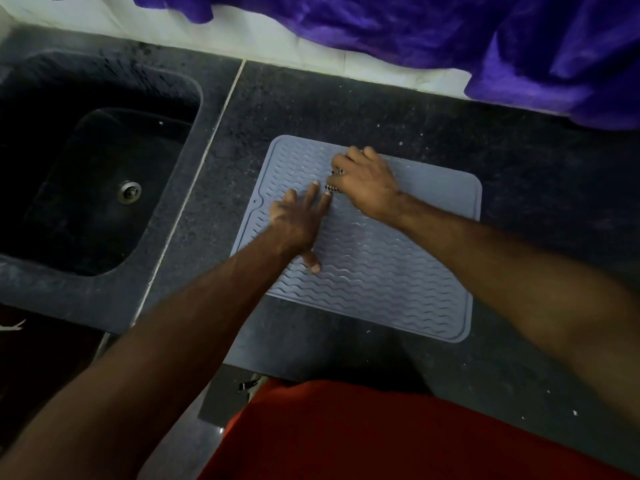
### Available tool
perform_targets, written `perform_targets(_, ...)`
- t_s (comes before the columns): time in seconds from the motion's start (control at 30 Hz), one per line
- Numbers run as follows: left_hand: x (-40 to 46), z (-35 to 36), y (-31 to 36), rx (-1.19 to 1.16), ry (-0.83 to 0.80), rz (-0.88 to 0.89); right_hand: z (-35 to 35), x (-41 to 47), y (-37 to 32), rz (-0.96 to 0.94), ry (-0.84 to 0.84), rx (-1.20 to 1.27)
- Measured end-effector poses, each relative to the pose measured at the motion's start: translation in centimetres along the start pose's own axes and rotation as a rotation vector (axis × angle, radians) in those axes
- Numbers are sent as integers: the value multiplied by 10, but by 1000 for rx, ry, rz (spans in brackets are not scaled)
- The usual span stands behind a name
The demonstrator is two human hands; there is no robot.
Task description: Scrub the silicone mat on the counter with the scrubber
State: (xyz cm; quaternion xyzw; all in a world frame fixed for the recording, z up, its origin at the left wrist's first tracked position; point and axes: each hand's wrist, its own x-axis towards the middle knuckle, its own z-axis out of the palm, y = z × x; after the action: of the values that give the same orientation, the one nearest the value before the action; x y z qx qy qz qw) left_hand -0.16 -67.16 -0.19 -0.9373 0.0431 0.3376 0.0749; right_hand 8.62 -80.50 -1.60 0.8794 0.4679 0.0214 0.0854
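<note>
A grey silicone mat (pixel 388 271) with wavy ridges lies flat on the dark stone counter (pixel 346 105). My left hand (pixel 299 221) presses on the mat's left part with fingers spread, holding nothing. My right hand (pixel 365 181) rests on the mat's far middle, fingers curled over a small dark scrubber (pixel 333 188). Only the scrubber's bristled edge shows under the fingers; the rest is hidden by the hand.
A dark sink (pixel 100 188) with a metal drain (pixel 129 192) lies to the left, past a pale seam in the counter. Purple cloth (pixel 519 39) hangs over the white wall at the back right. My red garment (pixel 363 434) meets the counter's near edge.
</note>
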Motion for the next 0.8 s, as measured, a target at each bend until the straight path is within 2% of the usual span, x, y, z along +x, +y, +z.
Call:
perform_targets(0.13,0,1,-2,-21,13,15,18,-38,32,-35,114,49)
perform_targets(0.3,-1,-1,-2,3,3,23,25,-64,50,22,103,140)
perform_targets(0.47,-1,-17,-4,29,-40,30,27,-59,66,239,102,514)
perform_targets(0.57,5,-28,-3,79,48,12,20,-47,82,453,165,757)
perform_targets(0.67,18,-34,7,15,150,56,12,-33,99,602,125,856)
perform_targets(0.8,41,-35,25,-64,153,183,8,-12,111,595,82,850)
